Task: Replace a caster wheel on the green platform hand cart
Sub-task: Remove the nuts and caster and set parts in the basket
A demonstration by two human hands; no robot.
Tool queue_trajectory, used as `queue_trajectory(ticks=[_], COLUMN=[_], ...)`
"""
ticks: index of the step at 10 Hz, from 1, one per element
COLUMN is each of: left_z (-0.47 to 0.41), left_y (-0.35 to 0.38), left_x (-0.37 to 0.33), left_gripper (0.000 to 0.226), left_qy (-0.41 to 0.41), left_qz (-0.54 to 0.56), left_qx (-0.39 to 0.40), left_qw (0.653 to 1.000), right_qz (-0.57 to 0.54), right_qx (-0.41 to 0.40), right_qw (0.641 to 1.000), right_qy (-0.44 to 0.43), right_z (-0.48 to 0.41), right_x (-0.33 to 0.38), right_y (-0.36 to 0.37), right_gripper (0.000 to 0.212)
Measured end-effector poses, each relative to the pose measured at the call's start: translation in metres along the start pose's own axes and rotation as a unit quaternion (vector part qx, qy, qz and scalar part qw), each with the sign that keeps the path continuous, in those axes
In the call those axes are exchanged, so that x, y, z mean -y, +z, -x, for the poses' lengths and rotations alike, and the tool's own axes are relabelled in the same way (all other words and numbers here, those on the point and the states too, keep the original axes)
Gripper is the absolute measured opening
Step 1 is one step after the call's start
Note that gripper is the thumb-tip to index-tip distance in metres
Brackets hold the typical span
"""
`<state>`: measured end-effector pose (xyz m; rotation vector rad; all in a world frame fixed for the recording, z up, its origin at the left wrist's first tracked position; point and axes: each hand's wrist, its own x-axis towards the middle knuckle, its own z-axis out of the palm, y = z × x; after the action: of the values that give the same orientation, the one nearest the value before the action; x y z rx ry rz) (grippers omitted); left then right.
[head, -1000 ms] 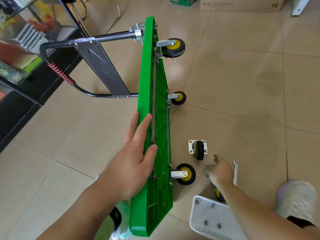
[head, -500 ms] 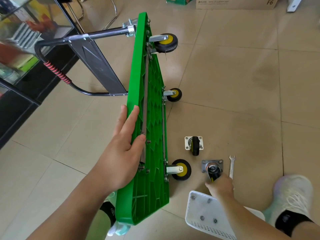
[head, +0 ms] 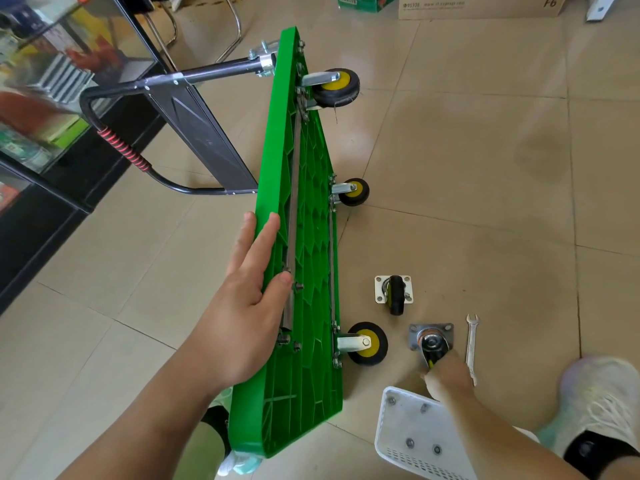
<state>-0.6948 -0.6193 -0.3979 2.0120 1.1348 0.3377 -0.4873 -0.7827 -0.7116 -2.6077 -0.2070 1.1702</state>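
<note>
The green platform cart (head: 304,209) stands on its long edge, underside facing right, three yellow-hubbed casters still mounted on it. My left hand (head: 249,306) grips its upper edge, fingers flat on the deck side and thumb on the ribbed underside. On the floor lie two loose casters. One caster (head: 394,294) lies apart with its white plate up. My right hand (head: 446,375) holds the wheel of the other caster (head: 431,339), whose grey mounting plate points away from me. A flat wrench (head: 471,344) lies just right of that hand.
A white plastic basket (head: 415,434) holding a few nuts and bolts sits at the bottom right, by my shoe (head: 599,403). The cart's black folding handle (head: 145,133) reaches left toward a glass display cabinet (head: 45,109). Cardboard boxes (head: 478,6) line the far floor.
My right hand drew back from the floor near the wrench and took hold of the grey-plated caster. The left hand stays on the cart's edge.
</note>
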Motion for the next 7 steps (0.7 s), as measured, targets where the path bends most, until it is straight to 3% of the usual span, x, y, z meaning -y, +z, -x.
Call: queue_trajectory(ticks=[4,7], left_z=[-0.002,-0.003], left_y=[-0.002,-0.005], left_x=[0.003,-0.003], left_gripper=[0.066,0.066], left_qy=[0.005,0.010], left_qz=[0.005,0.007], left_qx=[0.008,0.035], left_qw=[1.000,0.999], right_qz=[-0.062,-0.091], right_qx=[-0.035,-0.036], right_qw=[0.994,0.972], right_qy=[-0.084,-0.213], right_z=[0.018,0.091], right_x=[-0.001,0.027], right_y=[-0.018,-0.087], right_gripper=[0.031,0.044])
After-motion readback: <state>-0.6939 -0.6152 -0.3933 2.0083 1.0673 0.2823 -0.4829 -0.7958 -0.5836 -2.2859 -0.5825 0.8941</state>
